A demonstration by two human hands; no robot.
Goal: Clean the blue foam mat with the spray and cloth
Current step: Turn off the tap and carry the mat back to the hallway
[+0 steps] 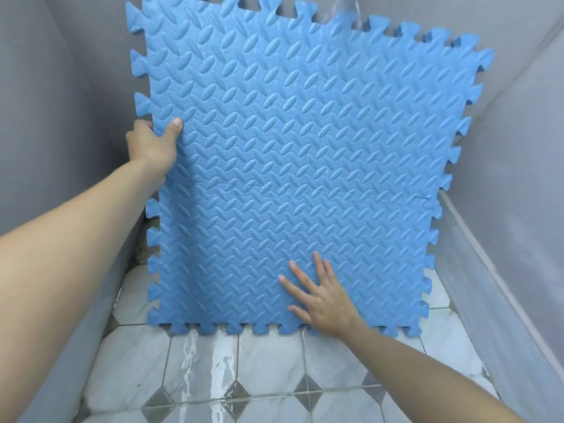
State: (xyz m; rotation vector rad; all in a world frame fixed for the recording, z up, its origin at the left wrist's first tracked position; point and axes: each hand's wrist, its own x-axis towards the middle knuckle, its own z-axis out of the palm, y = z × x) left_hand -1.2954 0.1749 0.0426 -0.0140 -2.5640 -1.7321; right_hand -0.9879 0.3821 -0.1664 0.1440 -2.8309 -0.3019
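— Blue foam, that's most of the view: the mat (299, 166) stands upright on its bottom edge on the tiled floor (268, 370), leaning back toward the grey walls (45, 117) in the corner. Its edges are cut in puzzle-style teeth and the face is stamped with a leaf-like pattern.

— Who's holding it up?

— The left hand (152, 148) grips the left edge about halfway up, thumb on the front face, the other fingers wrapped behind and hidden.

— And the other one?

— The right hand (320, 297) lies flat on the front of the mat near the bottom edge, fingers straight and spread, grasping nothing, just pressing on the foam.

— Is anything wet?

— The floor is. Pale streaks of water (210, 370) run over the white and grey tiles just below the mat's bottom edge, toward the camera. A thin stream seems to come down near the top right of the mat, though it is faint.

— Both arms bare?

— Yes, both forearms reach in from the lower corners, no sleeves.
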